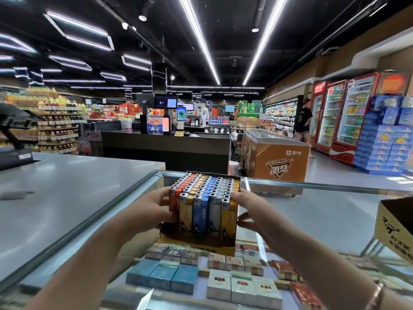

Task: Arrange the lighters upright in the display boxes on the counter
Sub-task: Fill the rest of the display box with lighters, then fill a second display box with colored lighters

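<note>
Person, head-camera view: two bare forearms and hands, no sleeves visible.
Left hand [149,209]: no rings or watch seen. Right hand [252,211]: thin band at wrist, possibly a bracelet [376,293], pinkish-metallic; detail blurred at frame edge.

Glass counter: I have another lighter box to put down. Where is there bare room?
Bare glass lies between the full lighter box and the second display box at the right edge. The grey counter to the left is also bare. The middle is crowded: the left hand and right hand flank the full box.
</note>
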Demonstrator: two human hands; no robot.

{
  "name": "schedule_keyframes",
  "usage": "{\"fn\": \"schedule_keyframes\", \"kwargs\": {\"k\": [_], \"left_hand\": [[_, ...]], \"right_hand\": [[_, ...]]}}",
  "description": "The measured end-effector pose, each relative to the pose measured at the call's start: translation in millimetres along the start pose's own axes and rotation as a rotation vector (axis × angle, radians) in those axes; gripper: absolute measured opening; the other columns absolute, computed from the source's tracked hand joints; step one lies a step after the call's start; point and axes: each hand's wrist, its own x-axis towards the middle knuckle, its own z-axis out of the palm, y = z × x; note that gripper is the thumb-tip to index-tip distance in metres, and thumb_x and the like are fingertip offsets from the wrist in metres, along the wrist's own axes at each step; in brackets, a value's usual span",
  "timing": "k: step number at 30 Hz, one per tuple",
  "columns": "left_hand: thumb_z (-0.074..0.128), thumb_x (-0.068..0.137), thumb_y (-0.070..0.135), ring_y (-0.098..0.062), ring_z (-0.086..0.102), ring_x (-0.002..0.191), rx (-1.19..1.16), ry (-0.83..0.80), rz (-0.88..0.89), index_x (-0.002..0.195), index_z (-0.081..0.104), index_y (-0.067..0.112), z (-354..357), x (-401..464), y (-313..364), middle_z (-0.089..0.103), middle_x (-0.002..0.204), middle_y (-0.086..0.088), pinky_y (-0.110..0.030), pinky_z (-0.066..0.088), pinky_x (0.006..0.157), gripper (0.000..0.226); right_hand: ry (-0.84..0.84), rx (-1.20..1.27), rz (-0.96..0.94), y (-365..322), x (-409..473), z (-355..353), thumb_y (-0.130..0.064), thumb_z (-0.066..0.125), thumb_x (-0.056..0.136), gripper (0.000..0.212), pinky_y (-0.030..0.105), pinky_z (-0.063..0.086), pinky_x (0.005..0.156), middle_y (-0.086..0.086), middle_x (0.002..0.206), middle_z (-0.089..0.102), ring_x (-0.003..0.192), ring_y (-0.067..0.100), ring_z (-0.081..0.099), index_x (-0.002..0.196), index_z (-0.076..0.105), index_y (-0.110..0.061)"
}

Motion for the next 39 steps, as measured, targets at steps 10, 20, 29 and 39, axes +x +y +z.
{"fn": "schedule_keyframes", "kwargs": {"k": [10, 20, 29, 39], "left_hand": [[0.067, 0.080, 0.005, -0.014, 0.060, 0.097, -0.021, 0.189, 0.089, 0.096, 0.054, 0.041, -1.9, -11.8, -17.2, 0.060, 0.106, 0.006, -0.020, 0.053, 0.058, 0.042], [0.049, 0.082, -0.013, -0.007, 0.039, 0.116, 0.142, 0.801, 0.527, 0.128, 0.040, 0.020, 32.4, -22.8, 13.7, 0.046, 0.128, 0.002, -0.012, 0.039, 0.086, 0.057], [0.051, 0.083, -0.003, -0.008, 0.055, 0.092, -0.034, 0.386, 0.571, 0.104, 0.054, 0.028, 161.6, -19.3, 85.4, 0.051, 0.096, 0.018, -0.019, 0.046, 0.073, 0.037], [0.053, 0.092, 0.020, -0.012, 0.051, 0.089, -0.060, -0.274, 0.294, 0.131, 0.033, 0.016, 313.6, 11.3, 109.4, 0.045, 0.106, 0.001, -0.035, 0.047, 0.083, 0.043]], "right_hand": [[0.012, 0.031, 0.048, -11.9, 19.6, 27.8, -0.035, 0.031, 0.099, 0.029, 0.025, 0.044, 0.076, 0.002, 0.102, 0.059, 0.093, 0.014, 0.053, 0.110, 0.053, -0.020], [0.296, 0.049, -0.070, -5.8, 7.0, -2.6, -0.024, 0.043, 0.097, 0.011, 0.036, 0.050, 0.082, 0.006, 0.103, 0.056, 0.096, 0.023, 0.056, 0.096, 0.054, -0.020], [0.683, -0.233, -0.412, 10.4, -50.6, -90.5, -0.001, 0.048, 0.089, 0.022, 0.012, 0.042, 0.054, -0.001, 0.091, 0.062, 0.071, 0.008, 0.056, 0.086, 0.062, -0.016], [1.105, -0.570, 0.080, 61.2, -128.3, -252.8, -0.011, 0.053, 0.083, 0.037, 0.037, 0.042, 0.079, 0.015, 0.112, 0.054, 0.097, 0.031, 0.050, 0.119, 0.045, -0.013]]}}
